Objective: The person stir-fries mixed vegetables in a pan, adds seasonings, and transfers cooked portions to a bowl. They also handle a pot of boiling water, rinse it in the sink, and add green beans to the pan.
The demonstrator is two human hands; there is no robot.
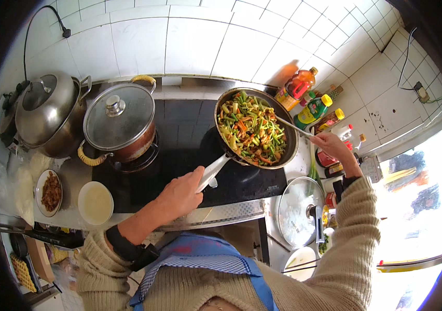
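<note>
My left hand (pixel 181 193) is wrapped round the pale handle (pixel 213 171) of a frying pan (pixel 294 147), which sits at the right side of the black stove top. Chopped vegetables (pixel 252 127), green stalks with orange strips among them, fill the pan. At the pan's right rim my right hand (pixel 332 145) grips the handle of a spatula (pixel 294 127). Its far end reaches into the vegetables, which hide its blade.
A lidded pot (pixel 120 122) stands on the left burner, beside a domed steel wok (pixel 50 114). Nearer are a dish of browned meat pieces (pixel 51 193) and a bowl of pale liquid (pixel 96 202). Bottles (pixel 312 110) line the right wall; a glass lid (pixel 299 212) lies below them.
</note>
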